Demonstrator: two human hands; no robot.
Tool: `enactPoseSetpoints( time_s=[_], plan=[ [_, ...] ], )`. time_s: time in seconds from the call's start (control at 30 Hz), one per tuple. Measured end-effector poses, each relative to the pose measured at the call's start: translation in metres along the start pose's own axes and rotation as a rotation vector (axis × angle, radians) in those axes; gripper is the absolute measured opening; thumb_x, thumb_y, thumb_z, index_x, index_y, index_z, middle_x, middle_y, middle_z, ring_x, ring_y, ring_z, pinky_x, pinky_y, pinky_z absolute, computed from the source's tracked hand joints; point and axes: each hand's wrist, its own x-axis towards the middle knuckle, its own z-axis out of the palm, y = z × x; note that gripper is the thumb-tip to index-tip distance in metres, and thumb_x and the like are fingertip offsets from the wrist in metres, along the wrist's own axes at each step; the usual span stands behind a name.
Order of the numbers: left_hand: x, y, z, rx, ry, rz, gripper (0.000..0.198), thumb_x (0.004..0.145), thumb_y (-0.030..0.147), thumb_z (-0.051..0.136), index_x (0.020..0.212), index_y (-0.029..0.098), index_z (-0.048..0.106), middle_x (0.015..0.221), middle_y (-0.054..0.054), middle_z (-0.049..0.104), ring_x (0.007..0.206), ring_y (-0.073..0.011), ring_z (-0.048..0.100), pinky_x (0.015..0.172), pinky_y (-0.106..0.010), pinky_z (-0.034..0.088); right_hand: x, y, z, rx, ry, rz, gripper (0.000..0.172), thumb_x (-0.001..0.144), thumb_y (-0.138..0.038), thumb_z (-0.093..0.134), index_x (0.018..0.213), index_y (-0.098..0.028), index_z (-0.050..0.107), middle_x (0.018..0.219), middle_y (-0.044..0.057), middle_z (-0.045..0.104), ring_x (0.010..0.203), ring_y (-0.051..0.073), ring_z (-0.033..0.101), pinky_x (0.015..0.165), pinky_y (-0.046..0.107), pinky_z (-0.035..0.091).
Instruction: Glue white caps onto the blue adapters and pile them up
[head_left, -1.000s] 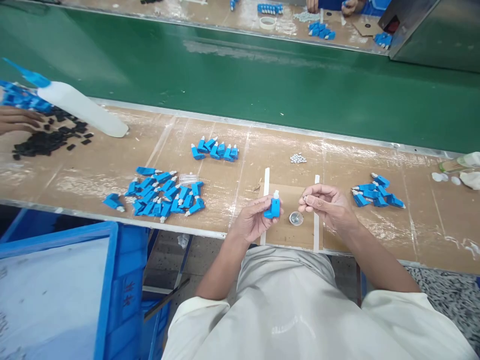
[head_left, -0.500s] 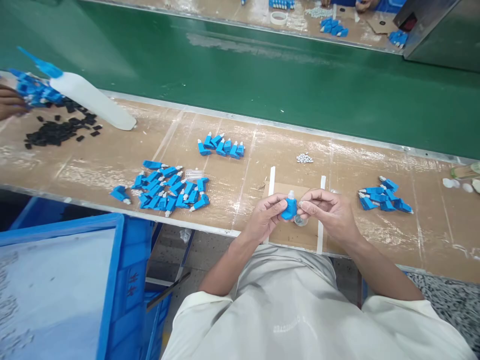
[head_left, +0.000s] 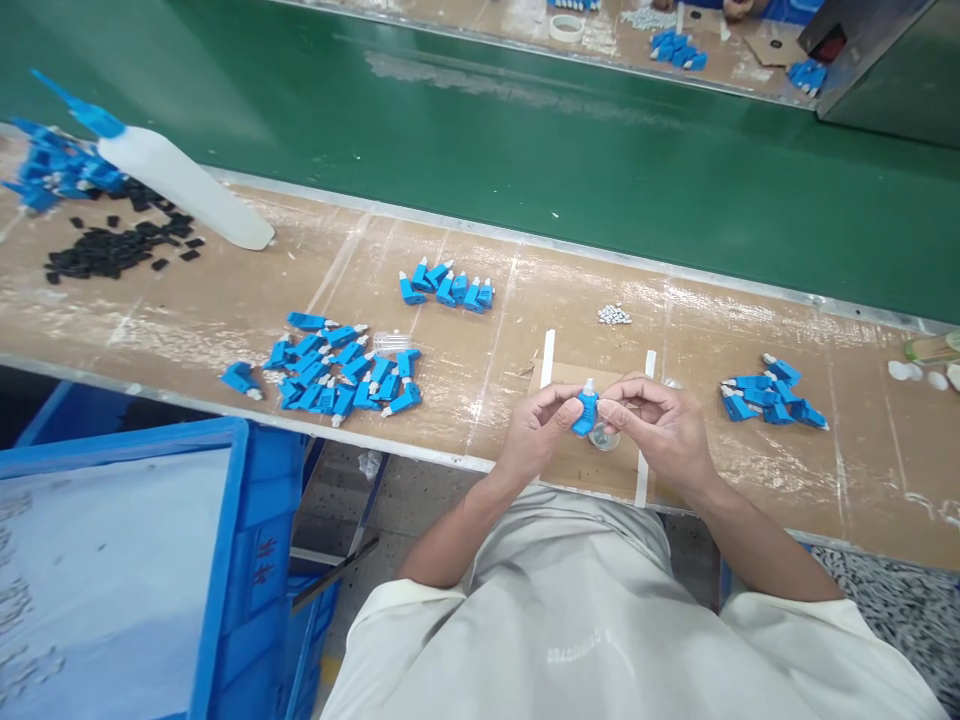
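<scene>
Between thumb and fingers my left hand holds a small blue part with a pale tip, tip pointing away from me. Pinched at the right side of that part is my right hand; whatever lies between its fingertips is too small to make out. Just below the fingertips a small round clear dish rests on a cardboard sheet between two white strips. Beyond the hands lies a little heap of whitish pieces.
Blue parts lie in a large group, a row and a right-hand cluster. A white bottle lies near black pieces. A blue crate stands lower left. Another person's hand shows at the top.
The blue part has turned slightly in my fingers, showing its ribbed side. Another person's hand at the far left has gone out of view. The whole view has shifted a little.
</scene>
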Motion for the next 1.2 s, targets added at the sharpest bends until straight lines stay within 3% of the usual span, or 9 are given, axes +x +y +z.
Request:
enactPoseSetpoints(
  time_s=[0.23, 0.37, 0.57, 0.77, 1.0, 1.2],
  plan=[
    [-0.002, 0.007, 0.004, 0.109, 0.039, 0.109, 0.042, 0.075, 0.058, 0.082, 0.087, 0.018, 0.080, 0.079, -0.003, 0.063, 0.064, -0.0116, 0.054, 0.060, -0.026, 0.047, 0.001, -0.001, 0.002, -0.045, 0.014, 0.022, 0.032, 0.075, -0.050, 0.086, 0.077, -0.019, 0.076, 0.075, 0.004, 0.071, 0.060, 0.015, 0.067, 0.057, 0.030, 0.061],
    [-0.001, 0.005, 0.002, 0.082, 0.027, 0.068, 0.042, 0.075, 0.057, 0.083, 0.087, 0.017, 0.079, 0.079, -0.003, 0.066, 0.064, -0.0117, 0.056, 0.060, -0.026, 0.048, 0.005, 0.000, -0.001, 0.040, -0.005, 0.093, 0.035, 0.065, -0.047, 0.093, 0.074, -0.018, 0.076, 0.071, 0.003, 0.071, 0.058, 0.013, 0.065, 0.055, 0.026, 0.060],
    [0.000, 0.004, 0.004, -0.021, -0.053, -0.042, 0.049, 0.073, 0.061, 0.083, 0.089, 0.014, 0.075, 0.073, -0.003, 0.068, 0.060, -0.0127, 0.060, 0.059, -0.027, 0.052, 0.012, 0.007, -0.006, 0.345, -0.119, 0.278, 0.040, 0.057, -0.042, 0.099, 0.075, -0.017, 0.073, 0.058, -0.001, 0.066, 0.046, 0.008, 0.060, 0.043, 0.017, 0.053],
    [0.000, 0.009, 0.007, -0.042, -0.072, -0.063, 0.048, 0.073, 0.059, 0.084, 0.083, 0.013, 0.074, 0.068, -0.002, 0.066, 0.057, -0.0106, 0.057, 0.055, -0.025, 0.051, 0.012, 0.008, -0.006, 0.464, -0.161, 0.334, 0.044, 0.057, -0.036, 0.099, 0.093, -0.019, 0.078, 0.065, -0.004, 0.066, 0.049, 0.008, 0.061, 0.039, 0.015, 0.049],
    [0.000, 0.008, 0.005, 0.007, -0.098, -0.006, 0.045, 0.077, 0.057, 0.082, 0.087, 0.014, 0.074, 0.068, -0.002, 0.067, 0.055, -0.0105, 0.058, 0.053, -0.024, 0.046, 0.008, 0.010, -0.005, 0.462, -0.118, 0.333, 0.037, 0.056, -0.038, 0.099, 0.085, -0.022, 0.082, 0.066, -0.001, 0.071, 0.049, 0.009, 0.060, 0.039, 0.017, 0.050],
    [0.000, 0.014, 0.011, 0.037, -0.105, 0.015, 0.046, 0.075, 0.058, 0.083, 0.083, 0.015, 0.070, 0.065, -0.001, 0.066, 0.054, -0.0106, 0.057, 0.054, -0.024, 0.047, 0.007, 0.012, -0.005, 0.466, -0.105, 0.356, 0.041, 0.054, -0.040, 0.099, 0.086, -0.022, 0.083, 0.070, 0.000, 0.072, 0.050, 0.010, 0.060, 0.040, 0.020, 0.049]
  ],
)
